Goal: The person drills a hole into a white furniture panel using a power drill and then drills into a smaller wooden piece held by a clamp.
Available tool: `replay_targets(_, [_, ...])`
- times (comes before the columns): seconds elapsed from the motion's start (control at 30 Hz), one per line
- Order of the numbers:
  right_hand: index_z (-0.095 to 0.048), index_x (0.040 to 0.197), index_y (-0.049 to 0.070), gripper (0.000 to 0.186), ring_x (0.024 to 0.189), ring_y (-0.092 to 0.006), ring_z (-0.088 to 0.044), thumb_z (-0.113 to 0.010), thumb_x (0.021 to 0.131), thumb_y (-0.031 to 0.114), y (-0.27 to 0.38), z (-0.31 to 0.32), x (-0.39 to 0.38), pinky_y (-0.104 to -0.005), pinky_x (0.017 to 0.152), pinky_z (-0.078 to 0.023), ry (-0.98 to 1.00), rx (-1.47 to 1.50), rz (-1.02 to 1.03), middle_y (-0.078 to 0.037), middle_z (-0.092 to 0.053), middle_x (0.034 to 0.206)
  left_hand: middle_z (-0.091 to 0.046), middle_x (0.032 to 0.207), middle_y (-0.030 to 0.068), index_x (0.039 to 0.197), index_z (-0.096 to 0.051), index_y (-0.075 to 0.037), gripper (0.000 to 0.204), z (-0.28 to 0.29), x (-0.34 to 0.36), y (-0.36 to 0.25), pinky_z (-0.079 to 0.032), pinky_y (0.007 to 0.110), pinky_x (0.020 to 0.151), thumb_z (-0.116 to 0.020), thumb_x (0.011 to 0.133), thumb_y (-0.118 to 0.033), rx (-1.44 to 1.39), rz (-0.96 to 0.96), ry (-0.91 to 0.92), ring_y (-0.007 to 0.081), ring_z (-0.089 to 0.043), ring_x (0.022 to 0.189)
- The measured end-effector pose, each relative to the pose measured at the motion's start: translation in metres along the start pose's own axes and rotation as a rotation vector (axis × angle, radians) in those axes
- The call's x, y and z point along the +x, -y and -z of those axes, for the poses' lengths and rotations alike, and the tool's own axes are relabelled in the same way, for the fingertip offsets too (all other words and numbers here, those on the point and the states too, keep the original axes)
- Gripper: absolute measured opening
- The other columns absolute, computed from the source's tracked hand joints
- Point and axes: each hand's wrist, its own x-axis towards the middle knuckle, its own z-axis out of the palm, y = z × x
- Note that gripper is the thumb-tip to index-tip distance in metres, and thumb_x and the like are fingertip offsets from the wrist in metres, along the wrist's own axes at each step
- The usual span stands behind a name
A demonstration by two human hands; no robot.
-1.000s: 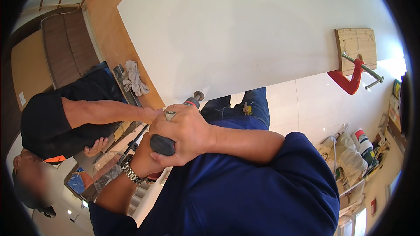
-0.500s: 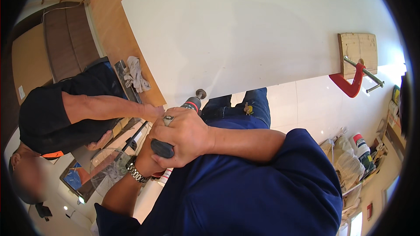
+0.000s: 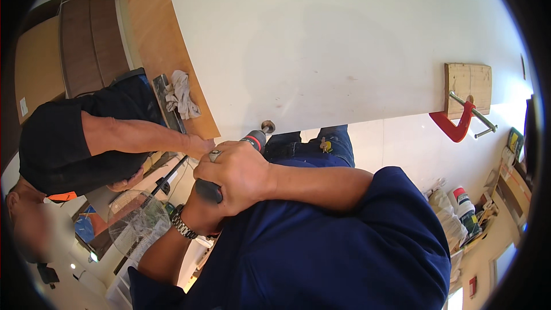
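Observation:
A power drill [image 3: 254, 140], black with a red ring at its collar, carries a round boring bit [image 3: 267, 127]. The bit's head meets the white panel [image 3: 321, 74] close to its near edge. My right hand [image 3: 235, 175], wearing a ring, is wrapped over the drill's body. Beneath it, my left hand [image 3: 204, 209] closes around the drill too, its fingers mostly hidden; a metal watch [image 3: 182, 222] circles that wrist. The drill's black rear end [image 3: 208, 190] shows between the hands.
A red C-clamp [image 3: 456, 126] and a wood block [image 3: 468, 86] grip the panel's right edge. At left, a person in black [image 3: 63, 143] rests a hand [image 3: 201, 147] near the brown board's corner [image 3: 208, 128]. A rag [image 3: 182, 95], a fan [image 3: 138, 224] and bagged items [image 3: 447, 215] are around.
The view has shifted slightly, so the panel and clamp sit a little lower. Both hands stay on the drill, and its bit remains at the panel's near edge.

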Motion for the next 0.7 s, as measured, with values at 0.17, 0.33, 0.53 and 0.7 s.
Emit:
replay_targets(0.17, [-0.062,0.085,0.007,0.037,0.055,-0.0269,-0.062,-0.075,0.063,0.034,-0.001,0.007,-0.001,-0.0382,0.064,-0.051,-0.106,0.021,0.059,-0.009,-0.061,0.071,-0.052,0.119,0.0191,0.121,-0.047,-0.003,0.052,0.004,0.014,-0.015,-0.048,0.041,0.088,-0.07,0.078,-0.02,0.055,0.076,0.056,0.034,-0.057,0.11])
replay_targets(0.33, [-0.062,0.087,0.008,0.037,0.053,-0.0257,-0.062,-0.076,0.062,0.032,-0.001,0.012,-0.005,-0.0382,0.065,-0.051,-0.151,0.056,0.078,-0.008,-0.063,0.073,-0.053,0.116,0.0181,0.12,-0.046,-0.002,0.051,0.005,0.017,-0.022,-0.049,0.04,0.085,-0.07,0.078,-0.02,0.11,0.062,0.115,0.0323,-0.059,0.106])
replay_targets(0.53, [-0.063,0.086,0.009,0.036,0.052,-0.0246,-0.061,-0.077,0.061,0.03,-0.001,0.023,-0.008,-0.037,0.064,-0.051,-0.173,0.069,0.076,-0.008,-0.063,0.073,-0.058,0.11,0.0173,0.117,-0.048,-0.002,0.049,0.001,0.024,-0.032,-0.05,0.039,0.083,-0.071,0.077,-0.019,0.09,0.051,0.064,0.0308,-0.062,0.101])
replay_targets(0.7, [-0.063,0.085,0.009,0.034,0.052,-0.0239,-0.061,-0.076,0.062,0.029,-0.003,0.024,-0.011,-0.0357,0.063,-0.051,-0.198,0.092,0.094,-0.007,-0.063,0.073,-0.065,0.102,0.0155,0.111,-0.055,-0.004,0.04,0.001,0.022,-0.04,-0.052,0.037,0.077,-0.071,0.077,-0.018,0.097,0.124,0.103,0.0281,-0.067,0.093])
